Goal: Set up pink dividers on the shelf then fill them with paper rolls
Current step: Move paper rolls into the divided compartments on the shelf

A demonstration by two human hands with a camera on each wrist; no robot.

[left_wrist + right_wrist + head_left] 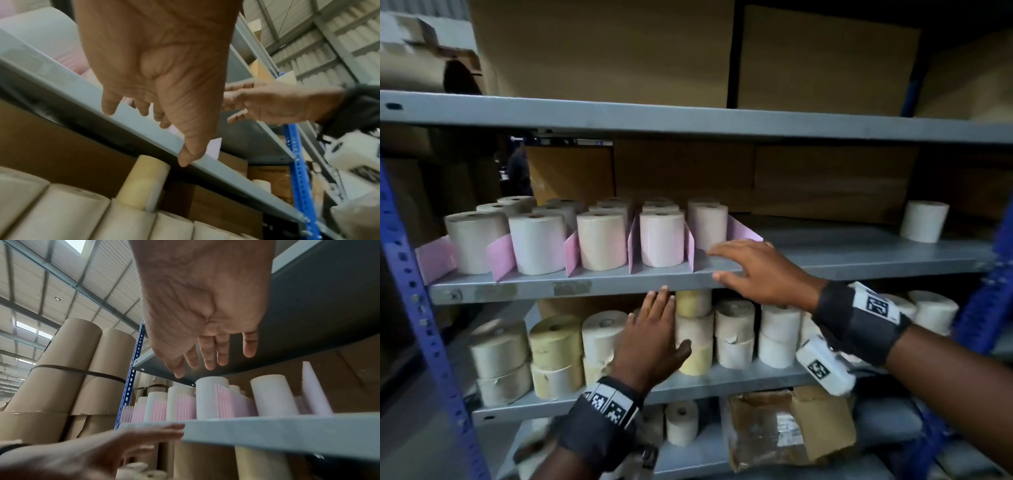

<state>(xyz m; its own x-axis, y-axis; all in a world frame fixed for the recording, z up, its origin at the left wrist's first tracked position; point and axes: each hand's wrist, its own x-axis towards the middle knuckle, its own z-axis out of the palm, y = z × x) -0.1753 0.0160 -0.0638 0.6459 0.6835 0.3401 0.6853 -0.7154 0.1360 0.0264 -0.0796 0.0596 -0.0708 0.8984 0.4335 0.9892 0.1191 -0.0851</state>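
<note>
Pink dividers (pixel 500 255), white and cream paper rolls (pixel 601 240), grey shelf (pixel 571 286), blue uprights (pixel 417 308), brown boxes (pixel 825 58)

Both forearms are bare, and each wrist wears a wide dark fabric strap. The left wrist strap (pixel 599 425) carries white blocks printed with black square-patterned markers; the right wrist strap (pixel 859 325) holds similar white marker blocks, one hanging beneath.

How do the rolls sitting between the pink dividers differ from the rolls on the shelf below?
The divided rolls stand in single-height rows, each row parted from the next by a pink divider; the lower rolls are stacked two high with nothing between them. The divided rolls look pale pink or white; several lower rolls look yellowish. Both groups stand upright on grey shelves.
</note>
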